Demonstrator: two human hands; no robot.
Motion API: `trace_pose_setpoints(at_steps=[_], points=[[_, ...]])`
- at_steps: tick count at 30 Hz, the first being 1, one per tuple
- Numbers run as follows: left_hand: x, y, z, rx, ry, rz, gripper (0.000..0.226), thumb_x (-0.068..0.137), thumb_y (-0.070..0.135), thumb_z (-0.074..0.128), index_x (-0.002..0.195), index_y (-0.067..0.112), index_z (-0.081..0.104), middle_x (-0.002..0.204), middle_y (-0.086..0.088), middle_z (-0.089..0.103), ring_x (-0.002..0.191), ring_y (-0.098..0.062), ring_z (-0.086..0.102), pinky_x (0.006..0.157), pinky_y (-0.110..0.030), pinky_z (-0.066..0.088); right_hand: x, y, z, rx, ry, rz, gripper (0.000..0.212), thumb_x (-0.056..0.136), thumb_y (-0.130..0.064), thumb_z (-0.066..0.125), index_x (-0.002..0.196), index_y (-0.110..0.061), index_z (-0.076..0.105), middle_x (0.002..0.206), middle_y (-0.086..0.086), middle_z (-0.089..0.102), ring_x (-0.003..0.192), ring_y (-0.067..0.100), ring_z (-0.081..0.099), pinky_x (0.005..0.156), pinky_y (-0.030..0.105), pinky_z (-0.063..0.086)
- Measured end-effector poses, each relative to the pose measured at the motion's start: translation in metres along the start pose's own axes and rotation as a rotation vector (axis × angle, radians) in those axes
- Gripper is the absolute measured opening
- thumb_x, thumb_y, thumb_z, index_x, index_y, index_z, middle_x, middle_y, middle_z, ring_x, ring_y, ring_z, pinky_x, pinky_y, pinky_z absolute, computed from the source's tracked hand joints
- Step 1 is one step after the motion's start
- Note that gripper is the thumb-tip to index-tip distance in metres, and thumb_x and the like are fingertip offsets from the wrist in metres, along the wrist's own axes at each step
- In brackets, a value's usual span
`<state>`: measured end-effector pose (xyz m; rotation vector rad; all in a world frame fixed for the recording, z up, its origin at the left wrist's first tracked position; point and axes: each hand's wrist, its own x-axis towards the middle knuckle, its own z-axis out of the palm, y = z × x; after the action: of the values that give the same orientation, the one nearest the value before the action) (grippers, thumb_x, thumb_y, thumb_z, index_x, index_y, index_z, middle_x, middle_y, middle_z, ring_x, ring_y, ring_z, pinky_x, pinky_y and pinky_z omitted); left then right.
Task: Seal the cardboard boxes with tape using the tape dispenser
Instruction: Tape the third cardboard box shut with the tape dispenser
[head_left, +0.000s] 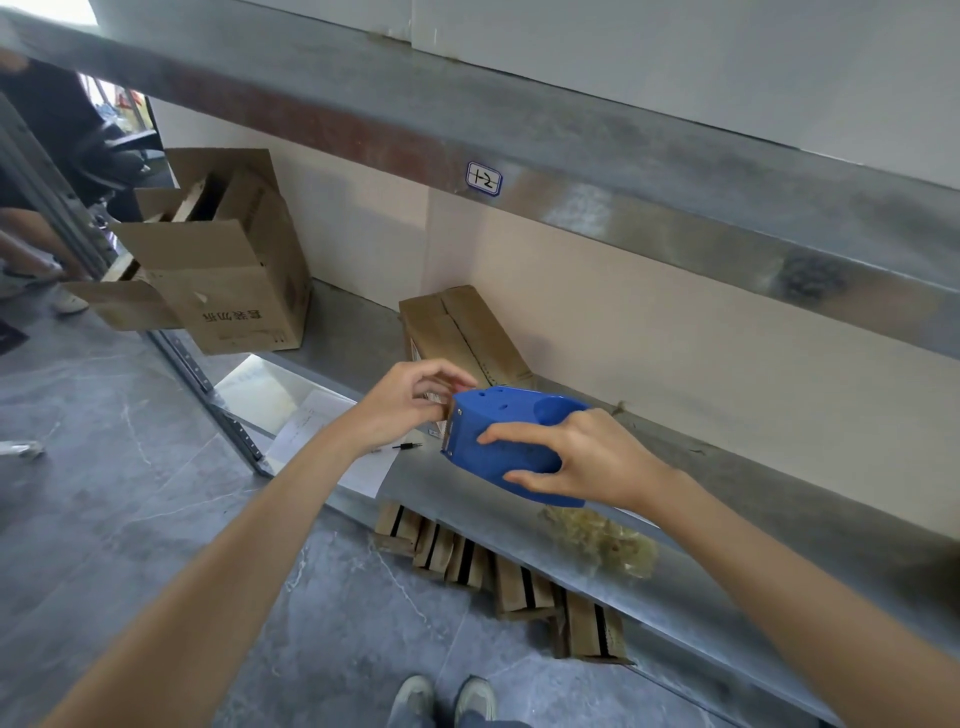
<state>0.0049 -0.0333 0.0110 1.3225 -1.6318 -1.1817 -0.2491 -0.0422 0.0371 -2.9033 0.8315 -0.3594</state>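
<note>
Tape dispenser (509, 441) in my right hand (582, 457), frame centre, over the shelf (727, 478). My left hand (405, 405) is at its left end. Closed cardboard box (462, 327) is behind on the shelf, open cardboard box (228, 280) upper left. Paper sheet (322, 431) lies under my left wrist. Flattened cartons (519, 571) are below the shelf.

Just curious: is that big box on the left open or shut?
Open: the big box has its flaps spread outward, inside showing.
</note>
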Motion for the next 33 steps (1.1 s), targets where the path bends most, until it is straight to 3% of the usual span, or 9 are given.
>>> trace_pose_setpoints(at_steps=[6,9,13,16,20,27,33], points=[[0.003,0.002,0.008,0.033,0.119,0.026,0.032,0.086,-0.010,0.066,0.096,0.021,0.070,0.097,0.002,0.071,0.088,-0.008,0.066,0.079,-0.022,0.054,-0.002,0.000,0.001,0.015,-0.055,0.055,0.039,0.092,-0.055,0.045,0.131,-0.052,0.043,0.049,0.000,0.045,0.043,0.016,0.033,0.045,0.025,0.031],[0.004,0.001,0.012,0.049,0.182,0.042,0.040,0.082,-0.018,0.060,0.093,0.020,0.068,0.091,-0.002,0.069,0.081,-0.005,0.064,0.077,-0.019,0.053,-0.002,0.002,-0.001,0.074,-0.099,0.095,0.040,0.093,-0.054,0.050,0.132,-0.055,0.041,0.056,0.001,0.050,0.050,0.018,0.039,0.050,0.019,0.029],[0.003,0.000,0.009,0.057,0.237,0.064,0.029,0.085,-0.008,0.069,0.099,0.018,0.066,0.086,-0.002,0.068,0.081,-0.008,0.065,0.080,-0.023,0.054,-0.004,0.010,-0.006,0.097,-0.132,0.105,0.041,0.093,-0.049,0.057,0.131,-0.055,0.042,0.058,0.004,0.048,0.055,0.016,0.042,0.053,0.017,0.025],[-0.002,0.001,0.007,0.072,0.226,0.066,0.027,0.085,-0.003,0.071,0.100,0.019,0.066,0.086,0.000,0.068,0.082,-0.008,0.066,0.081,-0.024,0.054,-0.008,0.014,-0.008,0.109,-0.160,0.109,0.041,0.093,-0.050,0.056,0.131,-0.056,0.040,0.065,0.003,0.056,0.057,0.017,0.045,0.052,0.019,0.032],[-0.015,-0.010,-0.024,0.080,0.339,0.029,0.027,0.085,0.001,0.072,0.101,0.023,0.068,0.090,0.003,0.069,0.090,-0.013,0.067,0.088,-0.027,0.052,-0.026,0.032,-0.015,0.089,-0.151,0.172,0.042,0.092,-0.050,0.058,0.130,-0.058,0.043,0.063,0.002,0.056,0.054,0.015,0.044,0.052,0.021,0.036],[-0.013,-0.018,0.000,0.101,0.283,-0.071,0.023,0.089,0.007,0.069,0.106,0.023,0.069,0.093,0.000,0.067,0.090,-0.013,0.067,0.082,-0.028,0.057,-0.035,0.048,-0.010,0.062,-0.175,0.224,0.045,0.088,-0.058,0.050,0.129,-0.061,0.034,0.062,0.007,0.059,0.053,0.019,0.047,0.060,0.024,0.043],[-0.006,-0.033,0.012,0.167,0.338,-0.033,0.023,0.086,0.006,0.073,0.102,0.022,0.071,0.086,0.001,0.066,0.083,-0.002,0.062,0.079,-0.014,0.049,-0.038,0.051,-0.010,0.096,-0.179,0.239,0.042,0.087,-0.056,0.055,0.128,-0.057,0.045,0.055,0.010,0.051,0.053,0.024,0.046,0.056,0.020,0.036]])
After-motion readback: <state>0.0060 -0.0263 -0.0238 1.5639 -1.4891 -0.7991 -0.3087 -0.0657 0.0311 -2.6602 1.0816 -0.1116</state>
